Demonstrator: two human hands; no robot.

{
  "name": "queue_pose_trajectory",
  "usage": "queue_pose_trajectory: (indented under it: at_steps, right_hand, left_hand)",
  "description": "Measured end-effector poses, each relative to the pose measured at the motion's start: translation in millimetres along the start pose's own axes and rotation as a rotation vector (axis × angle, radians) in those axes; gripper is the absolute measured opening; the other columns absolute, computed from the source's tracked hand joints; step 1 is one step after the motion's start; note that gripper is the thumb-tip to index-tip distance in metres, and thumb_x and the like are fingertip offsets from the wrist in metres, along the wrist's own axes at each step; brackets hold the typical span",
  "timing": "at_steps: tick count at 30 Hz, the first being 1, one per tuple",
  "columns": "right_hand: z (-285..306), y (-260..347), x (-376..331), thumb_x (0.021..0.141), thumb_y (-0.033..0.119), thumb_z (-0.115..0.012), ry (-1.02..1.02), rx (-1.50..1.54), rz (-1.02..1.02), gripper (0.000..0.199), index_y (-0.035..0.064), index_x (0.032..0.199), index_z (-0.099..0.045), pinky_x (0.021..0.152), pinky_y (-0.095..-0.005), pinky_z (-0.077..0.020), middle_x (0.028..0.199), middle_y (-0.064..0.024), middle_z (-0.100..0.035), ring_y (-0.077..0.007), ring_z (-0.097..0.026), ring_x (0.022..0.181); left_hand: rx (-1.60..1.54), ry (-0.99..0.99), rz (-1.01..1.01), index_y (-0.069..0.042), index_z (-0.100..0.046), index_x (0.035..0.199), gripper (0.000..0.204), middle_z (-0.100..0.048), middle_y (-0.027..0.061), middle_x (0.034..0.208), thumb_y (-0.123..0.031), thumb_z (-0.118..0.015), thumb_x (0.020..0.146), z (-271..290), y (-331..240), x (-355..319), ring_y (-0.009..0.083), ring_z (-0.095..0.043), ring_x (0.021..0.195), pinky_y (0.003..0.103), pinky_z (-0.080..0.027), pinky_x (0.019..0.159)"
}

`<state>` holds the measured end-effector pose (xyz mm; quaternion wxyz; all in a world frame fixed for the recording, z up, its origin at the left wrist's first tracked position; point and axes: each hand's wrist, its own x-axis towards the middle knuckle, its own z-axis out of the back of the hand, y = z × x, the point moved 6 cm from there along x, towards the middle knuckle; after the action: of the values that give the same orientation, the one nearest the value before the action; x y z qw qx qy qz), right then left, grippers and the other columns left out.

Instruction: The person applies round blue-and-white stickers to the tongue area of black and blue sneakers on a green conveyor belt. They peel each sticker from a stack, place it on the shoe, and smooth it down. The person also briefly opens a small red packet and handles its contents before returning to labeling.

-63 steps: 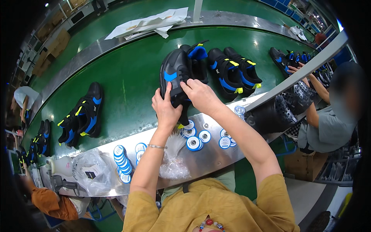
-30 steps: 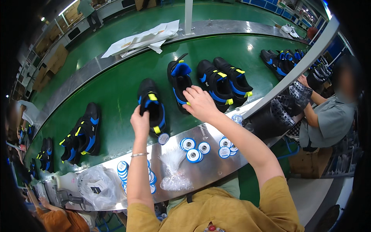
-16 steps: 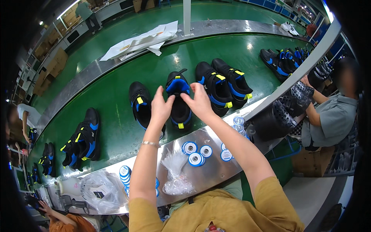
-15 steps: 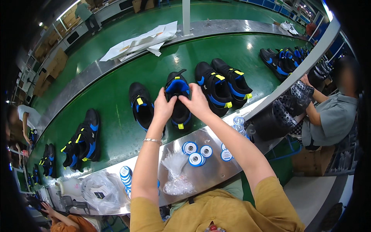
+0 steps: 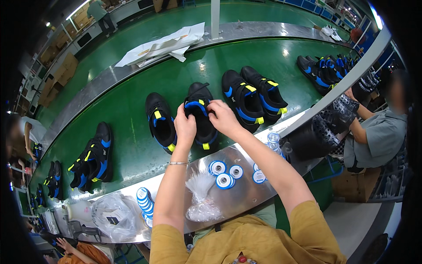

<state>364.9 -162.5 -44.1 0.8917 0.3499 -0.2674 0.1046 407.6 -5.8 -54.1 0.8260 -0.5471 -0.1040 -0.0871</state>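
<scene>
In front of me a black sneaker (image 5: pixel 205 132) with blue trim and yellow-green tabs sits on the green belt, toe pointing away. My left hand (image 5: pixel 186 126) grips the left side of its collar, thumb at the opening. At the right side my right hand (image 5: pixel 223 117) pinches the collar edge near the blue-edged tongue (image 5: pixel 195 104). A loose black strap sticks out above the toe. Just left stands a matching sneaker (image 5: pixel 159 121), untouched. To the right of my right hand a pair of the same sneakers (image 5: pixel 241 99) stands side by side.
On the metal ledge lie round blue-and-white labels (image 5: pixel 224 181), a clear plastic bag (image 5: pixel 203 207) and a larger bag (image 5: pixel 115 218). More sneakers (image 5: pixel 94 158) stand at left. White paper (image 5: pixel 162 46) lies beyond the belt. A slanted post (image 5: pixel 334 88) and a seated co-worker (image 5: pixel 378 127) are at right.
The sneaker's tongue was spread open, showing much blue lining; now it lies further in, its yellow-green tab showing. Both thumbs have moved apart, and my right hand has shifted slightly down.
</scene>
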Motion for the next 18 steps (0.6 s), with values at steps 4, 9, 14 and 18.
queue_pose_trajectory:
  at_steps: [4,9,14,18]
  right_hand:
    - [20.9,38.8,19.0,0.076,0.015,-0.07,0.005,0.074,-0.101,0.044,0.0055,0.116,-0.054,0.078,-0.0388,-0.0504,0.106,-0.0144,-0.054,-0.0323,-0.06,0.089]
    - [6.2,35.3,34.5,0.081,0.004,-0.058,0.199,-0.171,-0.107,0.026,0.0149,0.104,-0.065,0.073,-0.043,-0.0504,0.1,-0.0154,-0.054,-0.0356,-0.062,0.086]
    - [5.9,34.9,33.6,0.079,-0.002,-0.054,0.374,-0.171,0.006,0.022,0.0118,0.087,-0.068,0.074,-0.0425,-0.0493,0.096,-0.0129,-0.053,-0.0333,-0.061,0.086]
    - [-0.9,39.2,36.0,0.078,-0.004,-0.054,0.394,-0.188,0.006,0.024,0.0115,0.09,-0.069,0.077,-0.0425,-0.0497,0.098,-0.0138,-0.054,-0.0338,-0.061,0.089]
  left_hand:
    - [0.048,-0.024,-0.105,0.001,-0.046,0.131,0.049,-0.065,0.0263,0.108,-0.004,-0.054,0.083,-3.0,3.1,-11.1,0.0411,-0.063,0.1,0.046,-0.049,0.087]
    - [0.016,0.059,-0.052,-0.003,-0.035,0.138,0.058,-0.062,0.0292,0.112,-0.001,-0.051,0.082,-2.6,-14.2,-14.9,0.0441,-0.062,0.102,0.046,-0.049,0.09]
    - [0.12,-0.082,-0.394,-0.003,-0.046,0.128,0.05,-0.052,0.0281,0.123,0.008,-0.052,0.08,14.4,-24.2,-25.4,0.0406,-0.061,0.105,0.042,-0.05,0.091]
    - [0.409,-0.007,-0.378,0.002,-0.058,0.103,0.024,-0.052,0.0275,0.12,0.003,-0.055,0.08,9.6,-17.5,-23.9,0.0454,-0.059,0.102,0.046,-0.05,0.088]
